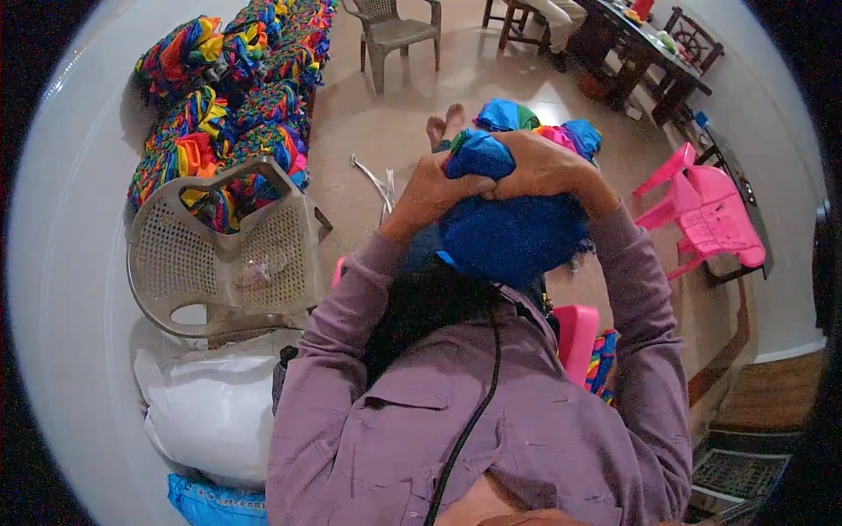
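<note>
Both hands meet over my lap around a gathered bundle of blue cloth (481, 155). My left hand (436, 193) is closed on the bundle's left side, with its thumb pointing across toward the other hand. From the right, my right hand (548, 165) wraps over the same bundle, its fingertips partly hidden. Dark blue fabric (513, 241) hangs below the hands and spreads over my lap. Beyond the right hand, more cloth in light blue, green and pink (561, 136) shows. Where the pieces join is hidden by the hands.
Bundles of rainbow-coloured cloth (180, 110) are piled at the far left. A grey plastic chair (224, 254) stands to my left, near a white sack (210, 412). White strips (383, 188) lie on the floor. At right is a pink chair (706, 210); a person sits by a dark table (645, 39).
</note>
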Demonstrator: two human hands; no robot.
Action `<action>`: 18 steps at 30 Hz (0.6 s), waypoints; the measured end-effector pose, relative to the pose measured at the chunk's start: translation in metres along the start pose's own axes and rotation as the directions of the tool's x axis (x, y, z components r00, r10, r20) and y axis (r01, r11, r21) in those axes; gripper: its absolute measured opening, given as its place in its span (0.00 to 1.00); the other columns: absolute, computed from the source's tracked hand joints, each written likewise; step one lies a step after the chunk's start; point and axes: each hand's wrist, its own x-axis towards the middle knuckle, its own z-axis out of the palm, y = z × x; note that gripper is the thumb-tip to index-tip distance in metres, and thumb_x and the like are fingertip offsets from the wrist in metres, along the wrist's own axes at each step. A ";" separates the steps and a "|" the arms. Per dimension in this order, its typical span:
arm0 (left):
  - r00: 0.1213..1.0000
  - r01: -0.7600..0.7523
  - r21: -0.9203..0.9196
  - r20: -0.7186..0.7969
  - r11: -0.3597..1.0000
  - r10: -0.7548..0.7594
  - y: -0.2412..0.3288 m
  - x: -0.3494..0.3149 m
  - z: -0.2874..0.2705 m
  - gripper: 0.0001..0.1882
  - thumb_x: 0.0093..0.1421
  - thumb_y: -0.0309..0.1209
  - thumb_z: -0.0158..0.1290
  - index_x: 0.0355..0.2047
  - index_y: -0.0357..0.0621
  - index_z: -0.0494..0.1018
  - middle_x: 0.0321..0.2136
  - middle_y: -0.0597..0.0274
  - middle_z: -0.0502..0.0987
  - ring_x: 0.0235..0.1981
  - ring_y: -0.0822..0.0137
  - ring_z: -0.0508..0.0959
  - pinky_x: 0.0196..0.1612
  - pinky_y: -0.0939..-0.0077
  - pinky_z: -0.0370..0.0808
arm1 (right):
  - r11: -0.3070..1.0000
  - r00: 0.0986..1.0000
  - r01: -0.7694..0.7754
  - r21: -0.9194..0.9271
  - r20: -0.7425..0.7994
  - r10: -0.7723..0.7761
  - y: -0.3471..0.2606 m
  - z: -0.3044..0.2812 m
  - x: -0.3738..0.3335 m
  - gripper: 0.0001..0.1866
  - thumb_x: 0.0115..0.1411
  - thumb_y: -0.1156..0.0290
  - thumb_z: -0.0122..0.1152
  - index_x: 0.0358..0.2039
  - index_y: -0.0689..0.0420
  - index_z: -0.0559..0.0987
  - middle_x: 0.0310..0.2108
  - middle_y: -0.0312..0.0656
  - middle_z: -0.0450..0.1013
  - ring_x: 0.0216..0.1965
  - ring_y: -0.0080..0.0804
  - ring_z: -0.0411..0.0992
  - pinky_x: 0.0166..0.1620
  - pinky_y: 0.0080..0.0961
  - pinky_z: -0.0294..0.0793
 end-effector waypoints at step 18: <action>0.999 0.034 -0.241 -0.010 0.970 -0.037 -0.016 0.002 0.004 0.11 0.64 0.32 0.62 0.43 0.38 0.80 0.34 0.70 0.81 0.32 0.79 0.78 0.35 0.83 0.75 | 0.997 0.913 -0.082 0.007 -0.400 0.078 0.011 0.039 -0.011 0.45 0.47 0.59 0.80 0.62 0.57 0.66 0.51 0.50 0.74 0.56 0.42 0.73 0.59 0.38 0.71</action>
